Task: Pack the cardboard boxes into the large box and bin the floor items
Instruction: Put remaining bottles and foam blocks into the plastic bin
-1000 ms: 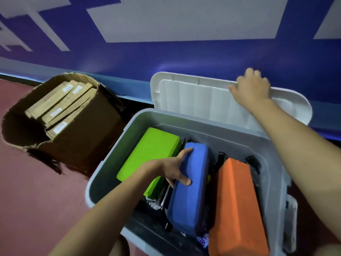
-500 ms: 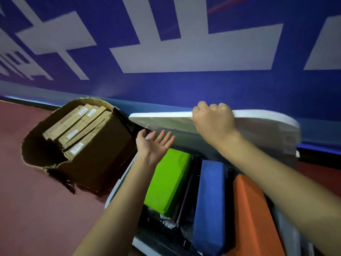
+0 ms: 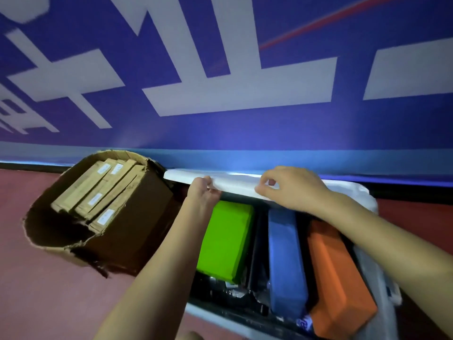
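A grey plastic bin sits on the floor with a green block, a blue case and an orange block standing in it. Its white lid hangs tilted over the bin's far side. My left hand grips the lid's front edge at the left. My right hand grips the same edge further right. To the left stands the large torn cardboard box with several flat cardboard boxes packed upright inside.
A blue wall with white lettering runs right behind the bin and the box. Red floor spreads to the left and front. Dark small items lie at the bin's bottom between the blocks.
My left hand left the blue case, rose and took hold of the lid's edge. The lid has swung from upright down towards the bin, with my right hand still on it.
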Motion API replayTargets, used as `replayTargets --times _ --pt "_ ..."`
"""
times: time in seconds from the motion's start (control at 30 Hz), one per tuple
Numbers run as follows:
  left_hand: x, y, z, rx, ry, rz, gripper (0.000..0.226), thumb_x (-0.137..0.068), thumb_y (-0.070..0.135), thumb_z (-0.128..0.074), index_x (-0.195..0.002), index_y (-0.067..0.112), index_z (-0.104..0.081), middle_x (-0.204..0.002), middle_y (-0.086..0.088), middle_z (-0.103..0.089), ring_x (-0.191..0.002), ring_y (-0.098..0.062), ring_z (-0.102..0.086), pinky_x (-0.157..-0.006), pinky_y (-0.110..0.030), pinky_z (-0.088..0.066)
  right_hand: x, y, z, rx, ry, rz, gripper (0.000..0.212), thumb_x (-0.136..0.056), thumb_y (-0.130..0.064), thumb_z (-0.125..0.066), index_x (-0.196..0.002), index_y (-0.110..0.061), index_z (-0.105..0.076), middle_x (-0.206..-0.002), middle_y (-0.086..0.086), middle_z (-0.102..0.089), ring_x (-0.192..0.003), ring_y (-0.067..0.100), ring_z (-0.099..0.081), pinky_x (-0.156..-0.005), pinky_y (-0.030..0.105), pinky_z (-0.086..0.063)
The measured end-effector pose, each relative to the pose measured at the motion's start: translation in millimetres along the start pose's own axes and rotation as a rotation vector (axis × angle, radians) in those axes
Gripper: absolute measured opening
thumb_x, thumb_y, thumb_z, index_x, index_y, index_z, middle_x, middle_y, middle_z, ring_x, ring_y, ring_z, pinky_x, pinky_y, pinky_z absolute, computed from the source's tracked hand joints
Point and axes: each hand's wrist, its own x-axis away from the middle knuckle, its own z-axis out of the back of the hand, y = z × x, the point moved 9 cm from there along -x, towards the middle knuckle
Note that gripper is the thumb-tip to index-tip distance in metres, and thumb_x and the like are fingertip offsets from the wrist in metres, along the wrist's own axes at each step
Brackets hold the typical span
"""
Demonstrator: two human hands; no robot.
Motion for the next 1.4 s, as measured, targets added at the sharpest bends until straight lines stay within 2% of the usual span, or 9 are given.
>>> replayTargets --times 0.1,0.3,0.43,0.57,0.73,0.87,1.07,1.27,1.4 --pt "34 -1 6 -0.008 0.008 -0.096 0.018 -0.097 -0.002 -0.038 -0.111 0.002 -0.048 -0.099 -0.012 -0.057 -0.088 -0.027 -0.06 -0.084 -0.04 -0.047 6 45 4 -0.318 -0.056 -0.165 0.019 -0.091 -0.038 -0.053 -0.103 -0.027 -0.063 -0.109 -0.002 -0.064 -0.105 0.02 -0.058 -0.084 0.028 -0.042" --pt "74 11 37 0.038 0.182 -0.274 0.036 -0.098 0.004 -0.04 -0.134 -0.001 -0.041 -0.135 -0.01 -0.052 -0.121 -0.027 -0.053 -0.102 -0.039 -0.043 22 137 3 -0.125 -0.105 -0.386 0.047 -0.093 -0.032 -0.049 -0.138 -0.017 -0.043 -0.143 0.019 -0.038 -0.134 0.035 -0.032 -0.109 0.034 -0.024" --pt "98 13 79 0.027 0.27 -0.354 0.039 -0.096 0.007 -0.042 -0.135 0.008 -0.045 -0.112 -0.002 -0.061 -0.106 -0.015 -0.06 -0.08 -0.023 -0.052 35 182 -11 -0.36 -0.02 -0.537 0.069 -0.09 -0.036 -0.053 -0.149 -0.02 -0.02 -0.149 0.021 -0.022 -0.133 0.041 -0.03 -0.108 0.04 -0.028" --pt "125 -4 123 0.08 0.341 -0.376 0.034 -0.097 0.004 -0.039 -0.129 0.006 -0.047 -0.133 0.0 -0.052 -0.107 -0.006 -0.058 -0.078 -0.015 -0.051 37 212 -38 -0.602 0.049 -0.625 0.084 -0.086 -0.039 -0.06 -0.15 -0.02 -0.01 -0.148 0.023 -0.026 -0.126 0.043 -0.039 -0.107 0.045 -0.035" --pt "117 -35 184 0.086 0.424 -0.278 0.022 -0.095 0.003 -0.045 -0.115 0.004 -0.054 -0.084 -0.006 -0.052 -0.07 -0.015 -0.053 -0.074 -0.023 -0.052 47 237 -62 -0.811 0.111 -0.672 0.08 -0.09 -0.029 -0.059 -0.151 -0.011 -0.011 -0.148 0.021 -0.033 -0.129 0.038 -0.041 -0.104 0.042 -0.036" --pt "106 -72 224 -0.186 0.552 -0.103 0.015 -0.091 0.002 -0.04 -0.077 0.005 -0.046 -0.064 -0.005 -0.045 -0.05 -0.012 -0.043 -0.036 -0.017 -0.042 62 250 -72 -0.73 0.142 -0.647 0.072 -0.092 -0.023 -0.057 -0.15 -0.008 -0.016 -0.142 0.023 -0.042 -0.126 0.038 -0.045 -0.101 0.039 -0.038" --pt "93 -114 233 -0.808 0.578 0.001 0.022 -0.092 0.018 -0.055 -0.106 0.003 -0.046 -0.101 -0.013 -0.052 -0.085 -0.026 -0.054 -0.067 -0.041 -0.053 82 256 -87 -0.426 0.031 -0.619 0.07 -0.099 -0.034 -0.041 -0.152 -0.015 0.0 -0.145 0.037 -0.021 -0.125 0.05 -0.038 -0.102 0.045 -0.033" --pt "84 -117 234 -0.871 0.529 -0.08 0.025 -0.093 0.018 -0.055 -0.105 -0.003 -0.05 -0.09 -0.014 -0.053 -0.07 -0.025 -0.056 -0.052 -0.034 -0.054 55 245 -68 -0.153 0.066 -0.422 0.06 -0.098 -0.04 -0.039 -0.151 -0.023 -0.017 -0.147 0.016 -0.022 -0.126 0.039 -0.032 -0.102 0.042 -0.032" --pt "83 -121 239 -0.883 0.509 -0.06 0.035 -0.092 0.026 -0.056 -0.106 -0.006 -0.054 -0.085 -0.015 -0.056 -0.067 -0.027 -0.059 -0.044 -0.032 -0.055 57 255 -87 -0.453 -0.023 -0.604 0.072 -0.096 -0.042 -0.045 -0.152 -0.022 -0.005 -0.152 0.017 -0.01 -0.133 0.041 -0.025 -0.108 0.043 -0.028"
